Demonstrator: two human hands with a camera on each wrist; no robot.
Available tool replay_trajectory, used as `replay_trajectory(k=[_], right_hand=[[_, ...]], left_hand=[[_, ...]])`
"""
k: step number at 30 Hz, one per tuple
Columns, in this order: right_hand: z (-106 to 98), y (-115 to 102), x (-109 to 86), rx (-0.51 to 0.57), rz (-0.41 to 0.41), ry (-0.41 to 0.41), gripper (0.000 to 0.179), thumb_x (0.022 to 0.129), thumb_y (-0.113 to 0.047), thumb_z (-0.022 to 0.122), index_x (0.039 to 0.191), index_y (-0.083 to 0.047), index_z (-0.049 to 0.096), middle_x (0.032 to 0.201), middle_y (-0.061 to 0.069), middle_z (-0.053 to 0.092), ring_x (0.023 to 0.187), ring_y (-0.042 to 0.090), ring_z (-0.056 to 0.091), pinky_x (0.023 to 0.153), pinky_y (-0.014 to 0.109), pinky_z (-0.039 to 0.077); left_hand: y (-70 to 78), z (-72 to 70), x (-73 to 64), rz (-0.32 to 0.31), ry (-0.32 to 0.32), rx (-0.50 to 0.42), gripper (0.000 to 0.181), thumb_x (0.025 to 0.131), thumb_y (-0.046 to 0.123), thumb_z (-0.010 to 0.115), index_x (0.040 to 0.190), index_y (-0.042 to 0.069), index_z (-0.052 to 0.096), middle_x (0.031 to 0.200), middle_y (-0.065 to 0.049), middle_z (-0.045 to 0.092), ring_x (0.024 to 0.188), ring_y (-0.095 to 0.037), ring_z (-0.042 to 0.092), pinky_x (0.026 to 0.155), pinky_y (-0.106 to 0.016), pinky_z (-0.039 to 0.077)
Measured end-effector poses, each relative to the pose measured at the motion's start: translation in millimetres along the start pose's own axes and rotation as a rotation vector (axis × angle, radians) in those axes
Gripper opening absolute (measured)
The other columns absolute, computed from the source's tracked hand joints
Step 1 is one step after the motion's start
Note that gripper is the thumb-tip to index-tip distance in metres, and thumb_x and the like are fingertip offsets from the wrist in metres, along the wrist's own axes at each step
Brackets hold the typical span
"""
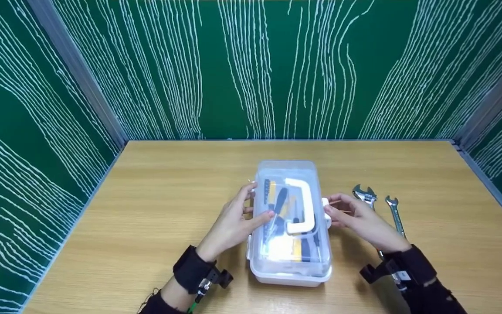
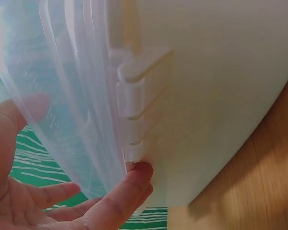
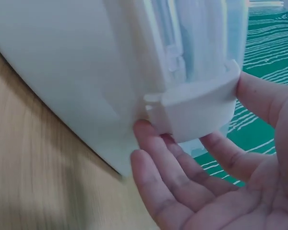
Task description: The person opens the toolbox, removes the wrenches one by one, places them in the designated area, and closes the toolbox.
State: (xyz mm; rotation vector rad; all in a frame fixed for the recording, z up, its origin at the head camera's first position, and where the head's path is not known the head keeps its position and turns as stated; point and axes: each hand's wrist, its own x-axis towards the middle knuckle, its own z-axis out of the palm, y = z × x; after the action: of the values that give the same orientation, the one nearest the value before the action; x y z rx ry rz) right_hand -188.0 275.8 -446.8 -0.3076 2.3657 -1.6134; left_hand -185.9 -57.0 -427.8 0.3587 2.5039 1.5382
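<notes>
A toolbox (image 1: 288, 272) with a clear lid and white base stands on the table, lid down. Through the lid I see tools with yellow and dark parts; glare hides some. A white handle (image 1: 307, 205) lies on top. My left hand (image 1: 235, 218) holds the box's left side, thumb over the lid and fingers by the white hinge (image 2: 132, 100). At the right side, my right hand (image 1: 360, 218) pinches the white latch (image 3: 197, 108), its thumb on the top edge and fingertips near the bottom edge. The latch looks swung out slightly from the body.
Right of the box lie an adjustable wrench (image 1: 365, 195) and a smaller open-end wrench (image 1: 395, 213), both partly hidden by my right hand and wrist. Green walls (image 1: 242, 69) with white wavy lines border the wooden table (image 1: 168, 187) at the back and sides.
</notes>
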Motion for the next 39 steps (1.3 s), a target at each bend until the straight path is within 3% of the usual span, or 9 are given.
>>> replay_trajectory(k=[9, 16, 20, 30, 39], right_hand=[[2, 4, 4.1, -0.019, 0.034, 0.031, 0.049, 0.106, -0.035, 0.069, 0.136, 0.0, 0.054, 0.133, 0.021, 0.063, 0.115, 0.025, 0.066, 0.094, 0.028, 0.062], [-1, 11, 5.1, -0.041, 0.023, 0.015, 0.043, 0.107, -0.032, 0.067, 0.132, 0.001, 0.054, 0.126, 0.018, 0.066, 0.107, 0.02, 0.067, 0.088, 0.03, 0.062], [-2, 14, 5.6, -0.03, 0.024, 0.01, 0.04, 0.108, -0.031, 0.066, 0.131, 0.0, 0.055, 0.126, 0.017, 0.066, 0.109, 0.02, 0.067, 0.088, 0.032, 0.063], [-2, 14, 7.0, 0.003, 0.069, -0.004, 0.042, 0.106, -0.032, 0.069, 0.13, 0.0, 0.059, 0.128, 0.017, 0.066, 0.108, 0.022, 0.067, 0.089, 0.033, 0.064], [1, 7, 5.4, -0.012, 0.054, 0.045, 0.042, 0.103, -0.031, 0.074, 0.128, 0.001, 0.066, 0.131, 0.019, 0.068, 0.109, 0.02, 0.07, 0.095, 0.03, 0.064]], left_hand=[[2.0, 0.1, -1.4, -0.024, 0.002, -0.018, 0.09, 0.095, 0.049, 0.08, 0.169, 0.026, 0.032, 0.167, -0.019, 0.044, 0.139, -0.039, 0.062, 0.104, -0.05, 0.062], [1.6, 0.9, 1.3, -0.006, -0.002, -0.027, 0.089, 0.096, 0.048, 0.08, 0.168, 0.024, 0.034, 0.164, -0.019, 0.047, 0.137, -0.038, 0.063, 0.104, -0.05, 0.062], [1.8, 0.8, 1.9, 0.014, 0.003, -0.025, 0.087, 0.096, 0.046, 0.08, 0.167, 0.021, 0.036, 0.161, -0.019, 0.05, 0.133, -0.037, 0.065, 0.103, -0.049, 0.063], [1.6, 0.1, 2.1, -0.002, 0.01, -0.044, 0.088, 0.094, 0.048, 0.081, 0.166, 0.025, 0.037, 0.161, -0.017, 0.051, 0.133, -0.036, 0.065, 0.102, -0.048, 0.063], [3.3, 0.8, 1.0, -0.02, 0.025, -0.047, 0.087, 0.093, 0.049, 0.082, 0.165, 0.025, 0.038, 0.162, -0.017, 0.049, 0.135, -0.036, 0.063, 0.103, -0.05, 0.062]])
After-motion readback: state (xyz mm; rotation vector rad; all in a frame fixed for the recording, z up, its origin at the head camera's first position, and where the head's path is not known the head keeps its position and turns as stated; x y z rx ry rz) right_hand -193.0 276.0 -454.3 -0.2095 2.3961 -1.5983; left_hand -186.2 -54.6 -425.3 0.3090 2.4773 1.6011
